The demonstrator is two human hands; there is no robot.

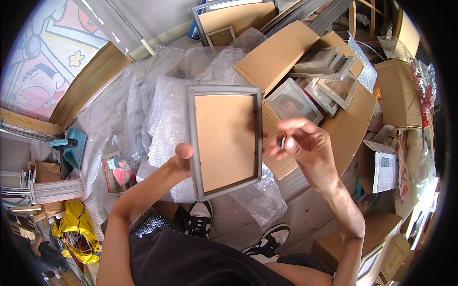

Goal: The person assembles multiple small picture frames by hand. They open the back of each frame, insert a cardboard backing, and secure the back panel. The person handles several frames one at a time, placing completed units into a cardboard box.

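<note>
Above crumpled bubble wrap [167,119], a person's left hand [182,161] gripped a grey picture frame [226,140] by its left edge, thumb at the border and the other fingers hidden from view. The frame's brown panel faced the wearer. Just beside the right edge, the right hand [307,151] pinched a small dark piece [283,141], too small to identify, between thumb and fingertips. An open cardboard box [281,53] of framed pictures [296,106] sat beyond, to the right.
</note>
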